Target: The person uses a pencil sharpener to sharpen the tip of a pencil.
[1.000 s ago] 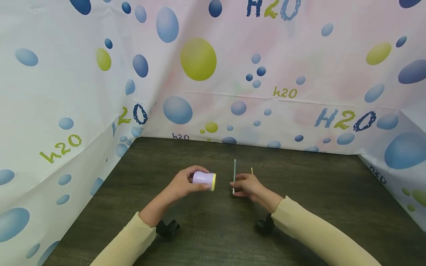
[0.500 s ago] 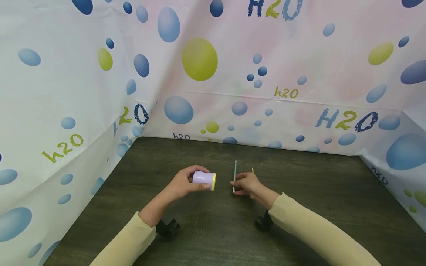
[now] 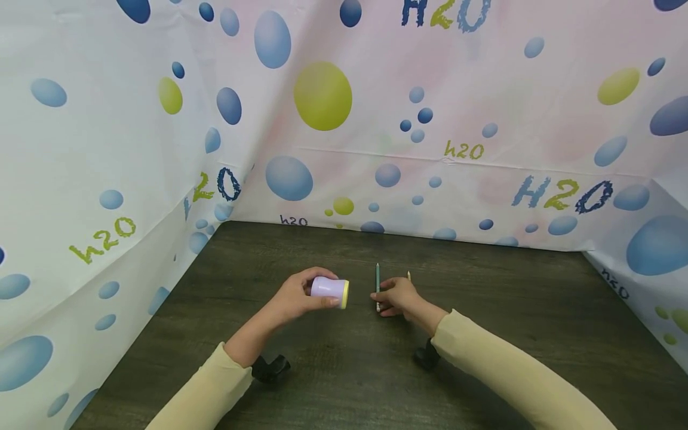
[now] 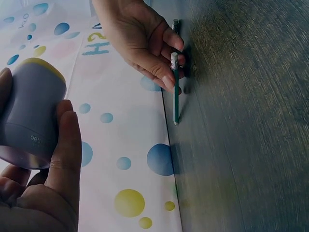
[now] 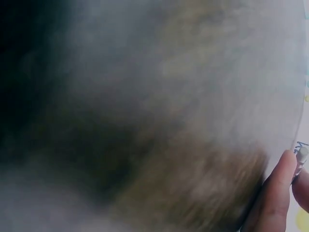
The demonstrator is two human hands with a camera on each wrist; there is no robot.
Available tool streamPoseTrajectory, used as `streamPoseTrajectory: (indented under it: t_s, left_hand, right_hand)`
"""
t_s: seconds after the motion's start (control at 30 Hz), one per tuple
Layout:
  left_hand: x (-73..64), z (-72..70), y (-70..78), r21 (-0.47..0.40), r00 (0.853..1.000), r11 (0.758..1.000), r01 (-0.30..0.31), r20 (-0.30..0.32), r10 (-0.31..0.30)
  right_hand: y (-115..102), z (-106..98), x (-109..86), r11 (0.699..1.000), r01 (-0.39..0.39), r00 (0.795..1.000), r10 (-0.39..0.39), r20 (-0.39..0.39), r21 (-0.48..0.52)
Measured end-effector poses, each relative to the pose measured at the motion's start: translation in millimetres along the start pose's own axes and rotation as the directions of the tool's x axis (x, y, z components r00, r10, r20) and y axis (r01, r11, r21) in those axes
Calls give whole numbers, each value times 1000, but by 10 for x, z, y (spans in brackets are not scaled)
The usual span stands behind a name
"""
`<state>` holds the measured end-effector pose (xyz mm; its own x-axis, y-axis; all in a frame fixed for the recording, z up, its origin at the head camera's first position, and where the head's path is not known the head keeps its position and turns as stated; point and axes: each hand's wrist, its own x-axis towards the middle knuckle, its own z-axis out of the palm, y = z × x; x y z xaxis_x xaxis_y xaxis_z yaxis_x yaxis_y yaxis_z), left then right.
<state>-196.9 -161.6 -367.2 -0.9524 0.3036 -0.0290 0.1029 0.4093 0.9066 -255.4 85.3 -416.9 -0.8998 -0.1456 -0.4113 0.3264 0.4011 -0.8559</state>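
My left hand grips a lilac waisted cylinder with a yellow end facing right, in the head view. In the left wrist view the cylinder bears the word "deli". To its right, my right hand pinches a green pencil, its tip pointing away from me. The pencil shows a white eraser end in the left wrist view. Pencil and cylinder are apart. Beyond the right hand the tip of a second pencil shows; the hand hides most of it. The right wrist view shows fingers at the eraser end.
The dark wooden table spreads under both hands. A white sheet printed with coloured dots and "H2O" stands behind it and along both sides. Black wrist mounts hang below the forearms.
The green pencil's tip has come slightly nearer to me and left, tilting in the right hand. The left hand and cylinder stay where they were.
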Motion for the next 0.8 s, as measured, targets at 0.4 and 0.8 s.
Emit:
streamPoseTrajectory:
  t_s: [0.4,0.8]
  left_hand:
    - [5,-14,2,23,1000,999,-29,10,29]
    - [13,1,-15,-25,1000,999,22,-4,-22]
  right_hand:
    - [-41,14,-24,998,13,1000,-14,-16,-60]
    - [-50,9,-94,992,57,997,-63,-52,-117]
